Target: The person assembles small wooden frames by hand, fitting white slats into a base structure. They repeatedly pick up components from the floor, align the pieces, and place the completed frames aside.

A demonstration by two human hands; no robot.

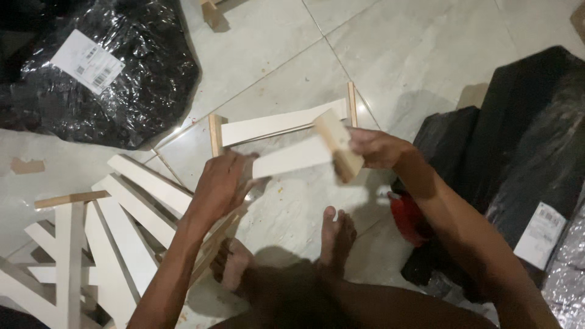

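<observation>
My left hand (220,184) grips the left end of a white flat slat (289,158), held level above the tiled floor. At the slat's right end my right hand (375,148) holds a short pale wooden block (338,145) against it. Just behind them stands a small frame made of a white panel (274,123) between two thin wooden uprights (215,134). My bare feet (337,234) rest on the floor below the hands.
A pile of white slats and wooden strips (122,213) lies at the left. A black plastic bag with a white label (109,67) sits at top left. More black wrapped bundles (524,152) and a red object (405,216) lie at the right.
</observation>
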